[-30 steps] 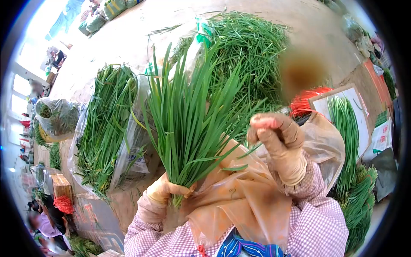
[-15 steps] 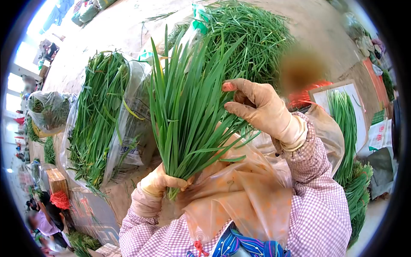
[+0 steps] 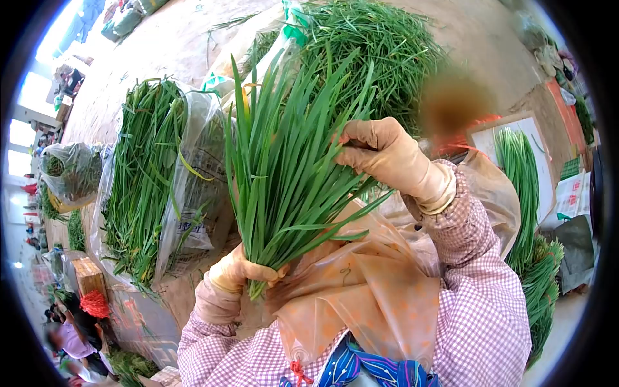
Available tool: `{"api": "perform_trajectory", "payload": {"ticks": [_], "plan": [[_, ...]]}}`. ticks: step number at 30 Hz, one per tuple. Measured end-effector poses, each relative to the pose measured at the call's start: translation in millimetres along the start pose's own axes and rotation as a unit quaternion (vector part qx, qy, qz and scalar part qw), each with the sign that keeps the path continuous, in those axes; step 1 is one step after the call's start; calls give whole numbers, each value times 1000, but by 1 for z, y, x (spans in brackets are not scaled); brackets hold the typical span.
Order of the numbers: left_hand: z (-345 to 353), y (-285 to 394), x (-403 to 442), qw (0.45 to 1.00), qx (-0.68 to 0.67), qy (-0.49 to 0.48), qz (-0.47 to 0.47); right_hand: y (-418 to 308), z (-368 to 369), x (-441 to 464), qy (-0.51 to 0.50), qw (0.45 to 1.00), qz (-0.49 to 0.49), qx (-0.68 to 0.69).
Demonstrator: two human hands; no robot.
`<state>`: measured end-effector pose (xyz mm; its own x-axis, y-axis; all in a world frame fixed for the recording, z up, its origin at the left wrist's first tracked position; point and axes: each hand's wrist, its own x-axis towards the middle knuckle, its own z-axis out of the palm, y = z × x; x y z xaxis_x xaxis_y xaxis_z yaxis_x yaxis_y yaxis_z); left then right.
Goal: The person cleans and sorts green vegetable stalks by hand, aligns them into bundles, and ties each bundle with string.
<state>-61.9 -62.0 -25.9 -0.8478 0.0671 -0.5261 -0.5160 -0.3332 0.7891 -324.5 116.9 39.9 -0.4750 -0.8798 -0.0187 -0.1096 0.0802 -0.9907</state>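
Note:
My left hand (image 3: 240,271) is closed round the lower stems of a fanned bunch of garlic chives (image 3: 284,174), held upright before my chest. The cut ends poke out below the fist. My right hand (image 3: 390,158) pinches at the right edge of the bunch, thumb and forefinger together on chive leaves; the exact leaves are partly hidden. Both hands wear pale, stained gloves. A yellowed leaf (image 3: 242,103) stands among the green ones on the bunch's left side. Beneath the hands lies a translucent orange-stained plastic apron (image 3: 361,284).
Behind the bunch spreads a loose heap of chives (image 3: 380,58). An open plastic bag of chives (image 3: 145,174) stands on the left. Straight chives (image 3: 516,174) lie over a white board (image 3: 545,174) on the right. Red ties (image 3: 95,303) hang by a wooden block (image 3: 88,276); a person (image 3: 76,338) is lower left.
My right hand's thumb and forefinger have come together at the leaves, where they were apart before. My left hand keeps its grip. The view has shifted slightly.

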Motion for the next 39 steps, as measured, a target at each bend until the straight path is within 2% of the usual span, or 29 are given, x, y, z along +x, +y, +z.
{"api": "perform_trajectory", "payload": {"ticks": [1,2,3,4,5,8,9,10,12,13,14,15,16,18,19,20,21,23,24,26,27,28,30,32,34,35,36,38,39], "plan": [[-3,-6,2,1000,-14,-1,1,4,-1,1,-5,997,-69,-39],[-3,-8,3,1000,-22,-2,2,4,-1,0,-5,997,-67,-39],[-4,-10,3,1000,-31,-3,2,3,-2,-1,6,969,-155,-191],[-3,-9,2,999,-37,16,-6,2,-1,-3,16,911,-239,-337],[-3,-9,1,999,-40,25,-12,6,4,-3,57,895,-282,-339],[-1,-4,-2,997,-55,41,-27,-4,10,-5,29,874,-262,-408],[0,-2,-2,997,-59,42,-31,-1,12,-5,47,865,-273,-419],[1,5,-3,997,-72,17,-25,-2,16,-4,49,866,-270,-418],[4,13,-5,996,-83,-10,-23,-3,21,-3,102,867,-291,-393],[7,16,-7,995,-100,-1,-23,5,20,-3,89,910,-275,-297],[11,17,-8,993,-118,9,-24,6,19,-2,92,911,-272,-296],[14,18,-9,990,-136,20,-23,7,17,1,170,957,-190,-135],[17,19,-10,987,-154,30,-23,7,16,4,243,964,-101,30],[15,15,-12,984,-171,43,-24,-1,11,0,263,959,-49,94],[11,10,-13,983,-180,39,-20,2,11,2,266,951,-156,-14],[6,5,-11,982,-183,35,-20,4,12,3,264,921,-259,-123],[1,1,-9,982,-185,31,-21,2,11,1,267,921,-256,-123],[-3,-2,-7,981,-194,19,-14,-5,10,-4,187,872,-405,-200],[-3,-3,-7,979,-201,13,-12,-3,11,-5,189,873,-403,-198],[-3,-3,-7,977,-213,2,-6,2,15,-5,123,907,-326,-239],[-3,-3,-8,976,-217,-3,-4,9,20,-6,123,927,-276,-222],[-3,-3,-8,975,-223,-6,-2,13,25,-8,126,927,-274,-222],[-4,-6,-9,972,-234,-10,2,19,37,-14,118,970,-183,-105],[-5,-8,-11,970,-242,-12,6,23,45,-18,117,972,-175,-100],[-5,-10,-11,969,-248,-16,8,24,53,-20,146,979,-63,129],[-6,-11,-11,968,-249,-19,9,26,57,-18,160,960,-69,220],[-7,-12,-10,968,-251,-21,10,24,56,-19,161,960,-69,220],[-7,-12,-10,967,-253,-27,14,18,54,-20,124,965,17,229],[-8,-13,-9,967,-252,-28,17,15,52,-21,124,965,17,230]]}}
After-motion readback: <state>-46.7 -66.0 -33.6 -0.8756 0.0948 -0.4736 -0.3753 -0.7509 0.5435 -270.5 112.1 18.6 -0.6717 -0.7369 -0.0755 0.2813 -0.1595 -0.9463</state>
